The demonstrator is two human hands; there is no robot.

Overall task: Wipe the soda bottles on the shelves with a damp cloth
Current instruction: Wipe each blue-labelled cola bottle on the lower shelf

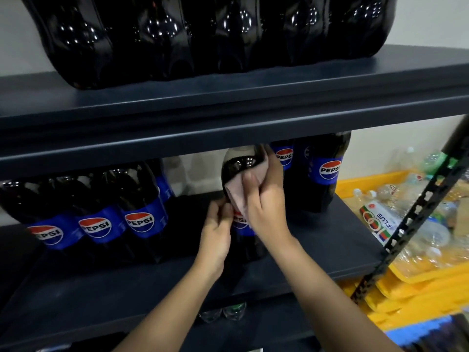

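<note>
Two bare forearms reach up from the bottom edge toward the middle shelf. Left hand (218,231) grips the dark plastic Pepsi bottle with blue label (241,196) at label height, fingers curled round its left side, thumb near the logo. Right hand (264,199) presses a pale pink damp cloth (237,191) against the bottle's upper shoulder, fingers curled over the cloth and wrapped round the bottle's right side; cloth folds up behind the neck too. The bottle stands toward the front of the dark grey middle shelf board (127,283), tilted slightly, its top near the underside of the shelf above. Left of it, just beside each other, a row of three dark Pepsi bottles with blue labels (97,224) stands on the same board, more bottles behind them. Right and further back, two more large Pepsi bottles (322,171) stand close together, labels facing out. Below the board's front edge, small clear bottle tops (223,312) show on a lower level. At right a black perforated metal upright (416,217) slants across; beyond it stacked yellow plastic crates (418,283) hold clear empty plastic bottles (416,240), one white label reads PLUS upside down. Above, the dark grey upper shelf (228,107) carries a row of glossy dark bottle bases (203,34). White wall (431,19) behind.
</note>
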